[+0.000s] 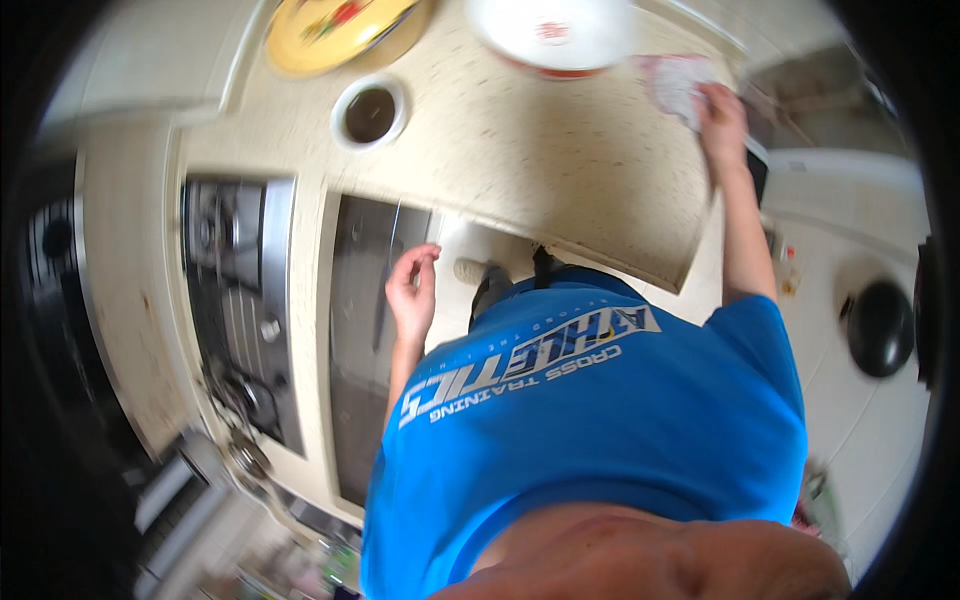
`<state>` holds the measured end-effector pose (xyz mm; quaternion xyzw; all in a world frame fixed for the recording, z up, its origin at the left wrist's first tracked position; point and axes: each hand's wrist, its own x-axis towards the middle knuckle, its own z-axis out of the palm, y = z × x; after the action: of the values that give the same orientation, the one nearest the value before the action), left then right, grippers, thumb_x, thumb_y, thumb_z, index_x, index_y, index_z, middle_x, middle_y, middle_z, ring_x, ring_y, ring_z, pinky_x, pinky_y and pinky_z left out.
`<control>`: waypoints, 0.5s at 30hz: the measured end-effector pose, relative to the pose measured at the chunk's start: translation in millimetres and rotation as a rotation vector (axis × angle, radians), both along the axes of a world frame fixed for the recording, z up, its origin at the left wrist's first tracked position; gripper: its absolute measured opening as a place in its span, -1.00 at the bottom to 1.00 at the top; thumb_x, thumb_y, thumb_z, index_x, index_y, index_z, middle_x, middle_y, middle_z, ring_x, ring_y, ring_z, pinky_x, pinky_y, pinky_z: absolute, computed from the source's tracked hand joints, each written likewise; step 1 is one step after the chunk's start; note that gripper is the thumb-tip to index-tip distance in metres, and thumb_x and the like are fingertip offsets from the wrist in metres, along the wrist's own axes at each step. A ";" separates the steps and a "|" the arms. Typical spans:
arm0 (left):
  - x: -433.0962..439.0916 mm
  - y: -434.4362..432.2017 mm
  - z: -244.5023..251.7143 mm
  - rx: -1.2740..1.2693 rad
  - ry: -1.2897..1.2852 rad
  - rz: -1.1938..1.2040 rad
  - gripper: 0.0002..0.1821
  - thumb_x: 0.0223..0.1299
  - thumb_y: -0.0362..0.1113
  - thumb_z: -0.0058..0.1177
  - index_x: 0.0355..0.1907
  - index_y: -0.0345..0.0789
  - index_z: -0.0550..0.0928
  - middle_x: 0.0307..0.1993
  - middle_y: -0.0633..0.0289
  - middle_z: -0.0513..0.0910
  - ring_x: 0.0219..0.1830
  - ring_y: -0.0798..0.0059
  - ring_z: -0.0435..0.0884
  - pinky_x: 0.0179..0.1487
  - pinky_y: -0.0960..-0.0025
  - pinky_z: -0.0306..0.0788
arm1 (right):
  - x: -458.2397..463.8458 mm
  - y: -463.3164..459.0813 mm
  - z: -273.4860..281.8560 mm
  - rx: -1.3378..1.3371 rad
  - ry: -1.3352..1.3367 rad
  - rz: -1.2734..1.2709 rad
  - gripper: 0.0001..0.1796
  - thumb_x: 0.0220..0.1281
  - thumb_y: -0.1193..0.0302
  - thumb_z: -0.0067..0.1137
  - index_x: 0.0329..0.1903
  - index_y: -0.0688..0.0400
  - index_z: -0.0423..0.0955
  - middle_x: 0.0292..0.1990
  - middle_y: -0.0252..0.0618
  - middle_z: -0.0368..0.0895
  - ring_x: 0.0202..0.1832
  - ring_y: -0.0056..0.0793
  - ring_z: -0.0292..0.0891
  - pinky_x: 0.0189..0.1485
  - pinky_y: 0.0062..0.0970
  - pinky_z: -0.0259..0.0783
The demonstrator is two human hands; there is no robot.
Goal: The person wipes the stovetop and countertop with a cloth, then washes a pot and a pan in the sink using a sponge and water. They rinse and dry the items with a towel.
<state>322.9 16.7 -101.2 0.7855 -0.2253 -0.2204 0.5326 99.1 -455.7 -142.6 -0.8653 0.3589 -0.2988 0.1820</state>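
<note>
My right hand [721,124] reaches to the counter's right end, its fingers on a white and pink cloth [679,84]. Just left of the cloth stands a large white enamel basin [555,30] with a red mark. My left hand [414,281] is raised in front of the counter edge, with fingers curled, the thumb near them and nothing seen between them. A white cup [338,112] with dark liquid stands on the speckled counter [480,150]. Behind it is a yellow enamel pot [330,34] with a flower pattern. The picture is somewhat blurred.
A gas hob [244,315] is set in the counter on the left, with a metal pot or lid [247,454] near its lower end. A dark cabinet front [360,337] lies below the counter edge. A round black object [881,328] is at the right, over the pale tiled floor.
</note>
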 end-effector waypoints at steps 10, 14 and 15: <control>-80.9 109.7 -43.5 0.184 0.092 0.319 -0.83 0.24 -0.49 -0.01 -0.17 -0.31 0.64 -0.28 0.24 0.69 -0.22 0.54 0.64 -0.18 0.49 0.49 | 13.2 118.3 2.6 -0.161 0.256 0.076 -0.52 -0.06 0.08 0.35 -0.14 0.12 0.53 -0.11 -0.04 0.43 -0.03 -0.06 0.34 0.09 -0.20 0.23; -116.5 154.7 -64.2 0.335 0.089 0.335 -0.83 0.28 -0.42 0.01 -0.11 -0.30 0.62 -0.26 0.24 0.68 -0.19 0.54 0.62 -0.16 0.46 0.48 | 8.4 153.5 7.8 -0.139 0.318 0.124 -0.47 -0.02 0.04 0.35 -0.12 0.14 0.48 -0.10 -0.05 0.40 -0.03 -0.04 0.29 0.07 -0.15 0.21; -125.9 167.8 -68.5 0.377 0.096 0.351 -0.83 0.27 -0.41 0.02 -0.11 -0.29 0.62 -0.25 0.22 0.68 -0.19 0.52 0.62 -0.16 0.45 0.48 | 10.5 162.3 7.4 -0.136 0.314 0.119 -0.47 -0.01 0.03 0.34 -0.12 0.14 0.48 -0.10 -0.05 0.39 -0.03 -0.05 0.28 0.08 -0.15 0.21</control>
<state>197.1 184.5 -169.7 0.8866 -0.0152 -0.1996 0.4170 109.6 -293.5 -135.2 -0.9314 0.3100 -0.1723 0.0819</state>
